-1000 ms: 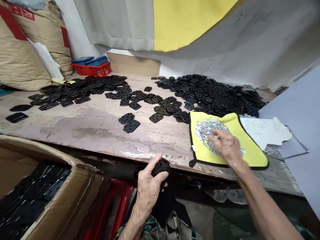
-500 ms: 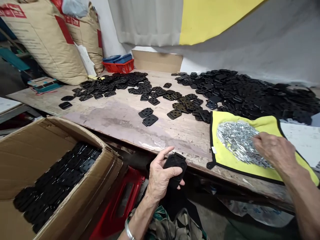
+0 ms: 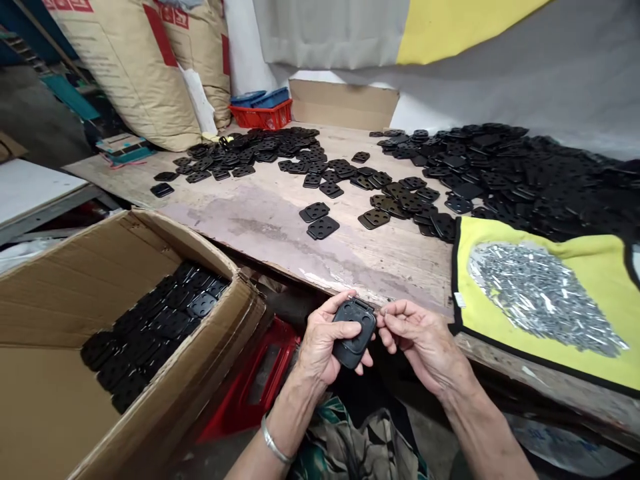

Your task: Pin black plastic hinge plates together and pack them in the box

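Note:
My left hand [image 3: 323, 343] is closed around a black hinged plate [image 3: 356, 333] with round holes, thumb on its face and fingers behind. The plate's hinge edge is uppermost. At its upper right corner, my right hand [image 3: 413, 333] is closed in a pinch; a small metal pin from the pile seems to be between thumb and forefinger, mostly hidden by the fingertips. A heap of shiny metal pins [image 3: 545, 293] lies on a yellow cloth [image 3: 595, 253] with black edging, to the right of both hands.
Black plates [image 3: 500, 167] are heaped at the back right of the wooden table [image 3: 260, 227], with a smaller scatter [image 3: 260, 147] further left. More plates lie in an open cardboard box [image 3: 200, 367] at lower left. A red basket [image 3: 263, 117] and paper sacks [image 3: 130, 67] stand behind.
My right hand has left the pin heap and moved left to the plate's hinge edge. My left hand still holds the plate. The camera view has turned slightly left.

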A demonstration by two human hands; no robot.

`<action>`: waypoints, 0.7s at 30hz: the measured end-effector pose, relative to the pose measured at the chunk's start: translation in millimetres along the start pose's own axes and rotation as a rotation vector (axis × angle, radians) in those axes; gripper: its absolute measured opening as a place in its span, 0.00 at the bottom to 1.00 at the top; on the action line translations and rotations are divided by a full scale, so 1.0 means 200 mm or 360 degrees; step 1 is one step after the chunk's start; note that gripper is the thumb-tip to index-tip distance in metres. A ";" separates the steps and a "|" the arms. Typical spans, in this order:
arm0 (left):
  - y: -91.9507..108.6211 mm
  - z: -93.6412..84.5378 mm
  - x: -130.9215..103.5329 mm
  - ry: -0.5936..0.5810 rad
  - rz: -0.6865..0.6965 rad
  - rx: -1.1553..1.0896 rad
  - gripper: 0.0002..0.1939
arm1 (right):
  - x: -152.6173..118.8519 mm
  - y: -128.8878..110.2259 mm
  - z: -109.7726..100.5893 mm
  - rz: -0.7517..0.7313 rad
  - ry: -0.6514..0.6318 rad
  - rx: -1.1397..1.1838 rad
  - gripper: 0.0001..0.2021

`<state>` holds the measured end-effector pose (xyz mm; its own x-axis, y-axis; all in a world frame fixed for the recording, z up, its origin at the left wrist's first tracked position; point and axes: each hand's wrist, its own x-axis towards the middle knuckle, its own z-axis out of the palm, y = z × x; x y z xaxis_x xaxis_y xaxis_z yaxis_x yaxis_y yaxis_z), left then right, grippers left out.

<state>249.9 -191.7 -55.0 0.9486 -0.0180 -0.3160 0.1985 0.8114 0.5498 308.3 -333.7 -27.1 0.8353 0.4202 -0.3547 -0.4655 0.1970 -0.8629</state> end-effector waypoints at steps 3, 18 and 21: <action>0.01 -0.04 -0.01 -0.0037 -0.0016 -0.0058 0.42 | 0.03 0.01 0.04 0.0069 -0.0033 0.0070 0.15; -0.02 -0.17 -0.01 -0.0267 -0.0060 -0.0392 0.20 | 0.06 0.06 0.15 -0.0469 0.0326 -0.0279 0.11; -0.05 -0.17 -0.01 -0.0267 -0.0084 -0.0491 0.17 | 0.04 0.08 0.19 -0.0552 0.0380 -0.0250 0.08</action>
<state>238.2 -179.2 -86.9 0.9713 -0.1395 -0.1926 0.1890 0.9446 0.2685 296.6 -294.7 -29.7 0.9868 0.1330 -0.0923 -0.1115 0.1457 -0.9830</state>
